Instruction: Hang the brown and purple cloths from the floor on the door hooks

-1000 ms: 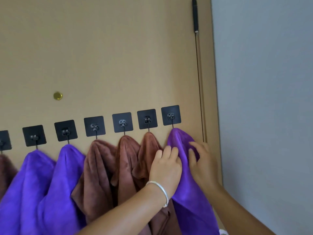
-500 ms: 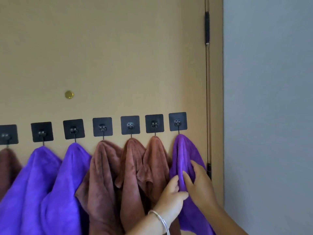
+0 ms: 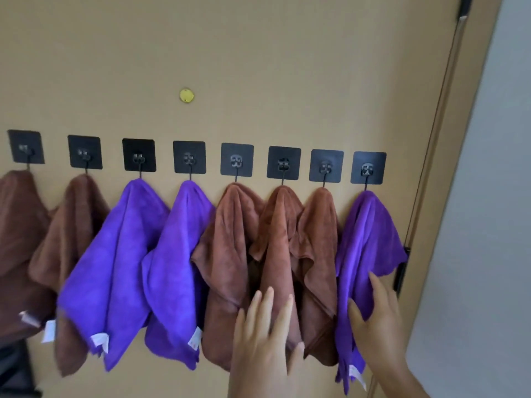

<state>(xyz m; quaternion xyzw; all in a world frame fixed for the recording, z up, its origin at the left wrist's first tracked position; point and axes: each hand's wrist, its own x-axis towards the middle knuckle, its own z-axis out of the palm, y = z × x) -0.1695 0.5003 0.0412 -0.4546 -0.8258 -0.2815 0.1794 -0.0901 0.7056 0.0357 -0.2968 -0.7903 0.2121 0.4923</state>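
Several black square hooks (image 3: 368,168) run in a row across the tan door (image 3: 258,67), each carrying a cloth. From left: two brown cloths (image 3: 71,231), two purple cloths (image 3: 120,254), three brown cloths (image 3: 230,239), and a purple cloth (image 3: 367,234) on the rightmost hook. My left hand (image 3: 264,340) is spread with straight fingers in front of the middle brown cloth (image 3: 280,254). My right hand (image 3: 376,317) lies with thumb and fingers against the lower part of the rightmost purple cloth.
A small brass peephole (image 3: 186,95) sits above the hooks. The door's hinge edge and a black hinge (image 3: 400,271) run down the right, beside a grey wall (image 3: 482,196). Something dark (image 3: 14,369) shows at the lower left corner.
The view has swung left and down, showing more hooks and cloths. Both hands have slid down the cloths; my left hand has spread open away from the purple cloth.
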